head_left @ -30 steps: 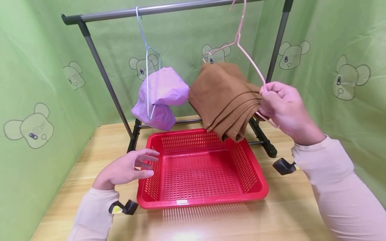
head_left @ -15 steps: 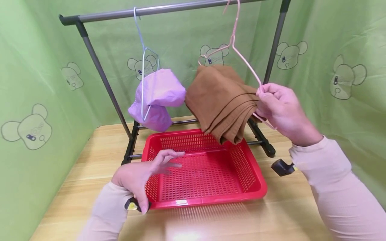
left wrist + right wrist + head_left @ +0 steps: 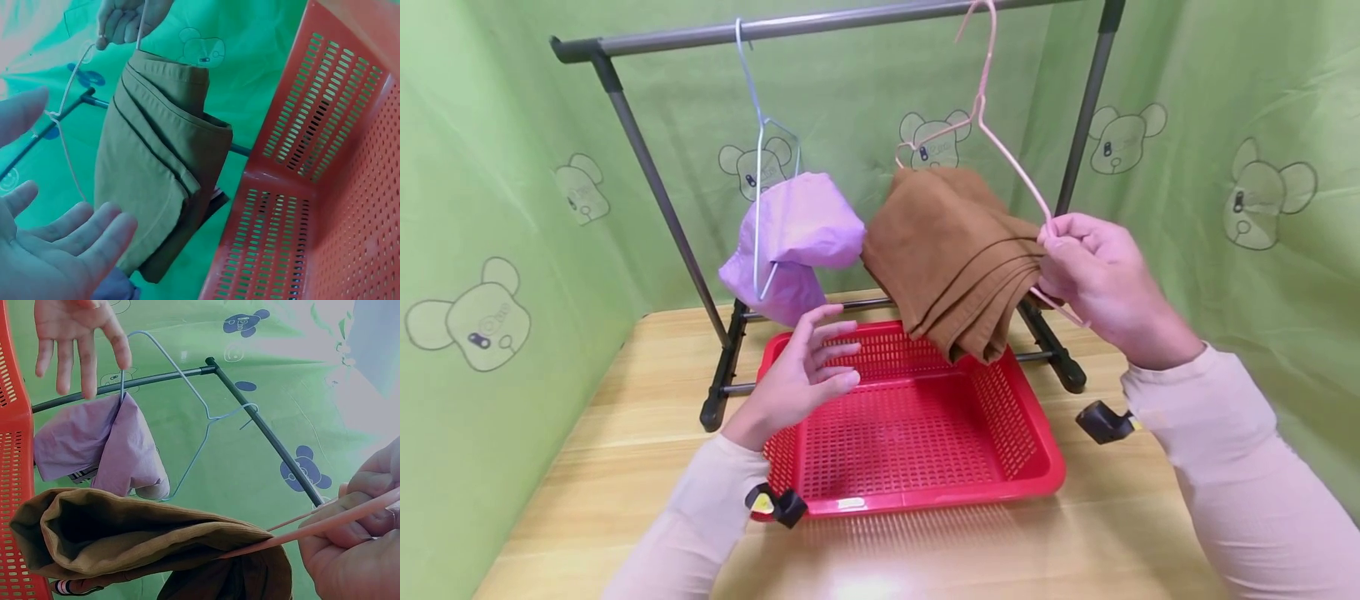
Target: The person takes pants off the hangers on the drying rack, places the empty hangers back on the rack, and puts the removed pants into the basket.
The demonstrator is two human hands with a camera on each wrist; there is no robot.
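Note:
My right hand pinches the right corner of a pink wire clothes hanger. A folded brown garment drapes over the hanger's lower bar, its layered edges close to those fingers; in the right wrist view the brown garment shows open folds. Whether the pink hook rests on the rack's bar cannot be told. Fingers spread and holding nothing, my left hand is above the left side of a red plastic basket. It is below and left of the brown garment, apart from it.
A grey metal rack spans the back. On its left hangs a light blue hanger with a purple garment over it. The basket stands on a wooden table between green fabric walls.
My left hand has moved right and up from the basket's left edge, turning on the way. My right hand, still pinching the pink hanger, has shifted only slightly.

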